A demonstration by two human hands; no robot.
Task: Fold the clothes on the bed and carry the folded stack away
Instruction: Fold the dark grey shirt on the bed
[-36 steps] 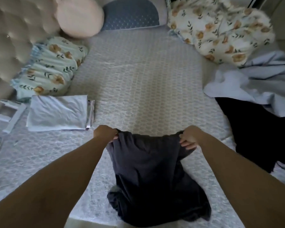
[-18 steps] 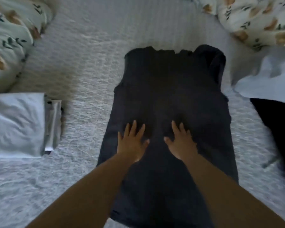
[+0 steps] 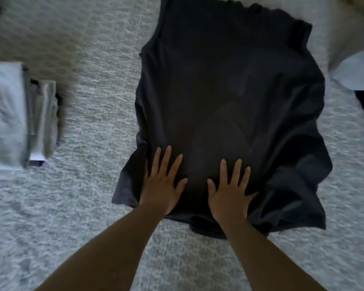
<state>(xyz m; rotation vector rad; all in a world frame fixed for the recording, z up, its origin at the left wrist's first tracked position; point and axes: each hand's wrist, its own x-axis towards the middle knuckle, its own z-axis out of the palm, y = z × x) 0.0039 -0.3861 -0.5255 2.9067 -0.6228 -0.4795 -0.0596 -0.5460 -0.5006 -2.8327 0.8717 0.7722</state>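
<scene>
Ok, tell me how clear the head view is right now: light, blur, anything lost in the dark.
Head view: dim, bluish light with no glare; the folded pile at the left edge and the bedspread are smeared by motion blur; the dark garment is almost featureless, its folds barely readable; both hands, left and right, lie flat on it and look fairly sharp.

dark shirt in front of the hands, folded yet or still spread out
Spread out, not yet folded. The dark shirt lies flat on the bed, and the left hand and right hand press flat on it.

Dark sleeveless garment (image 3: pixel 223 97) lies spread flat on the bed (image 3: pixel 93 206), hem rumpled.
</scene>
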